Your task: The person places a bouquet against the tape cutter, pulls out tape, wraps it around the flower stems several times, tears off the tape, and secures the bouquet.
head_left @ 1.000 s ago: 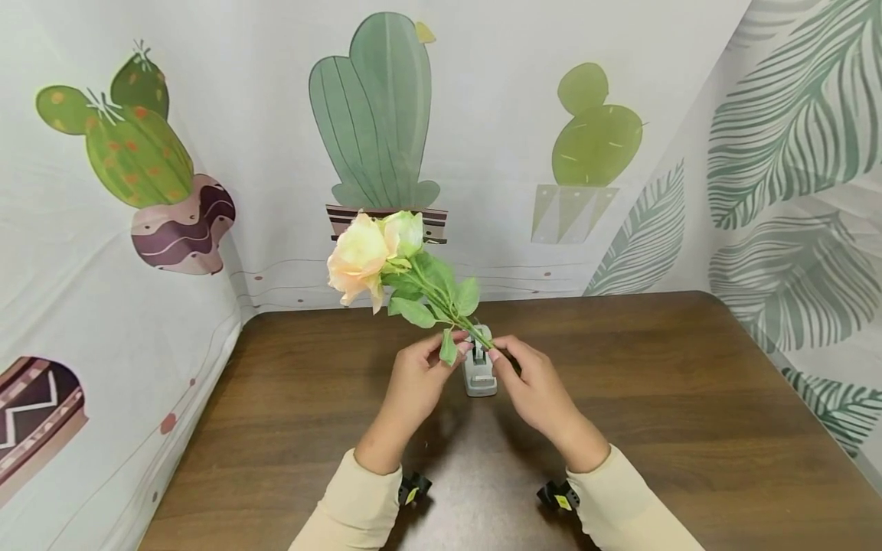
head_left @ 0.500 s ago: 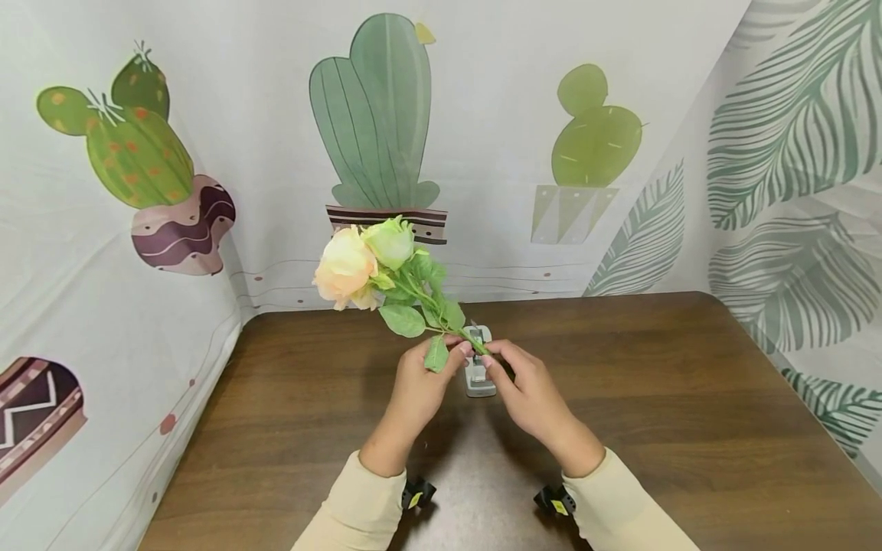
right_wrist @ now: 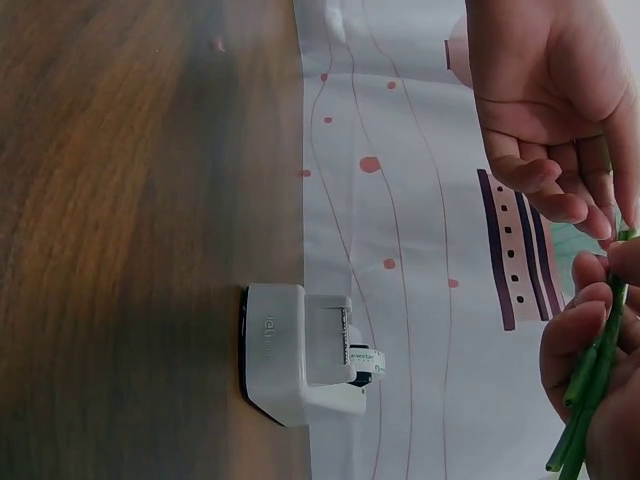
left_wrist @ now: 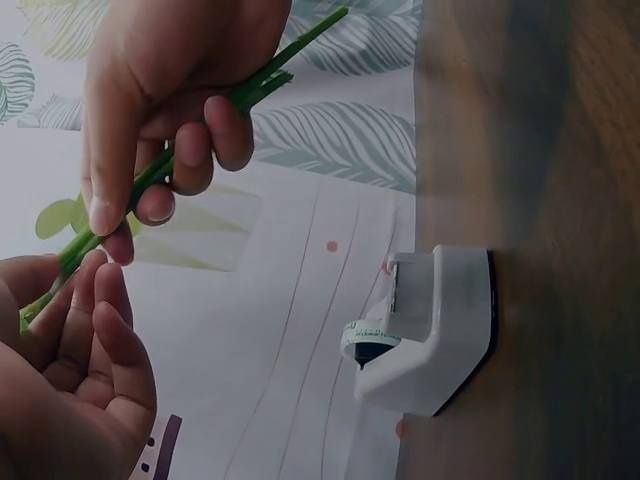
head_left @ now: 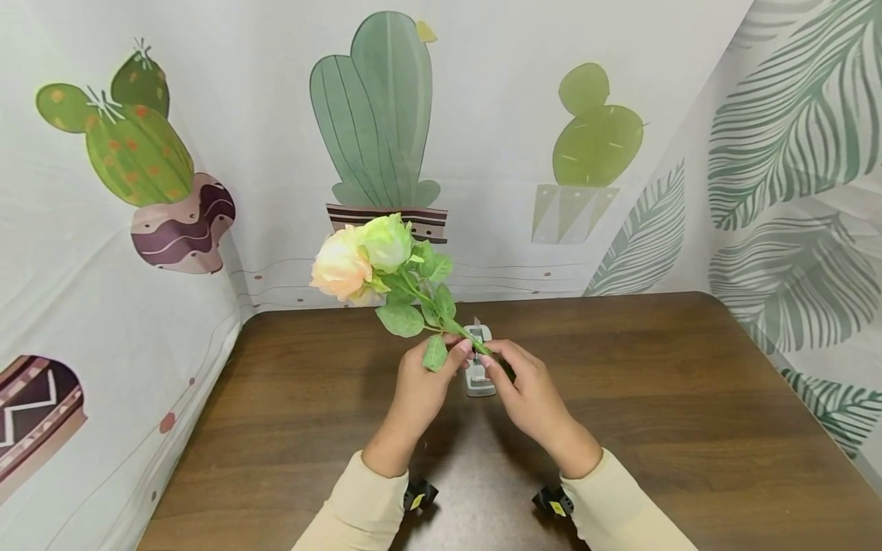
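Two roses, one peach [head_left: 340,265] and one pale green [head_left: 387,243], are held above the table with their heads toward the upper left. My left hand [head_left: 422,386] pinches the green stems [head_left: 475,343] between thumb and fingers, just below the leaves [head_left: 400,320]. Close beside it, my right hand [head_left: 536,394] grips the lower stems; their cut ends [left_wrist: 318,28] stick out past its fingers in the left wrist view. Beneath the hands stands a grey-white tape dispenser [head_left: 481,386], partly covered by the stems in the head view. A tape roll [right_wrist: 368,364] sits in it.
The brown wooden table [head_left: 654,398] reaches back to a white cloth backdrop [head_left: 496,115] printed with cacti and leaves. Black wrist cameras [head_left: 419,495] are strapped by both cream sleeves [head_left: 354,505].
The rose heads have shifted left and slightly down, turning a little. Both hands have come closer together on the stems, the right moving slightly left, uncovering more of the dispenser's back end.
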The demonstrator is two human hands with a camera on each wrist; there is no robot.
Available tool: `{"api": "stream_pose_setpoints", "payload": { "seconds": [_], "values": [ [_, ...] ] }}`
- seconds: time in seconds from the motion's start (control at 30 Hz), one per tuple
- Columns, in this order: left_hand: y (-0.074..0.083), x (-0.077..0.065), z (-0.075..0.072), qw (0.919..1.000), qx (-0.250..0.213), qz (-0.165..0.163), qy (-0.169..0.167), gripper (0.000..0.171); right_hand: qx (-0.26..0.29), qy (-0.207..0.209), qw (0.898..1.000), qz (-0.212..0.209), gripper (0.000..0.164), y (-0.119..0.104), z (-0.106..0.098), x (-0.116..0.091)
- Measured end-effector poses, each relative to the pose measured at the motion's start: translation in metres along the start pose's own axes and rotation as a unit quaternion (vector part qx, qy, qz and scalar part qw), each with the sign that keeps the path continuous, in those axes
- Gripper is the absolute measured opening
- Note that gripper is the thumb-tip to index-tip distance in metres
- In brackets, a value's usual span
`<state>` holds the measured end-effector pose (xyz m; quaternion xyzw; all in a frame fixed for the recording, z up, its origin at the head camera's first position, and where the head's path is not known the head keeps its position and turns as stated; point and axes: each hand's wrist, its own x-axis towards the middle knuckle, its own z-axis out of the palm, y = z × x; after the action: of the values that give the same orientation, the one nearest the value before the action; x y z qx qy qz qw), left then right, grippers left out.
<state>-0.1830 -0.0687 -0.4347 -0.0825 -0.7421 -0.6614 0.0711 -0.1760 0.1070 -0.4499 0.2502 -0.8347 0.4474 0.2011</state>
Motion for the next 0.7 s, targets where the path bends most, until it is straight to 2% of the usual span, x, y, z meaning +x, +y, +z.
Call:
{"api": "stream_pose_setpoints", "payload": {
  "seconds": [0.27,0.53,0.7],
  "values": [
    [0.0016,-0.003,0.0037,0.9999,-0.004,0.004,0.011,0.023,0.0,0.025,0.999,-0.026,0.016,0.0023,0.0026,0.0001],
    [0.0027,-0.0041,0.0067,0.9998,-0.01,0.007,0.015,0.021,0.011,0.038,0.999,-0.029,0.015,0.0023,0.0034,0.0],
    [0.0011,-0.0039,0.0079,0.9994,0.013,0.03,0.014,0.021,0.007,0.048,0.998,-0.034,0.015,0.0041,0.0053,-0.0002]
  ]
}}
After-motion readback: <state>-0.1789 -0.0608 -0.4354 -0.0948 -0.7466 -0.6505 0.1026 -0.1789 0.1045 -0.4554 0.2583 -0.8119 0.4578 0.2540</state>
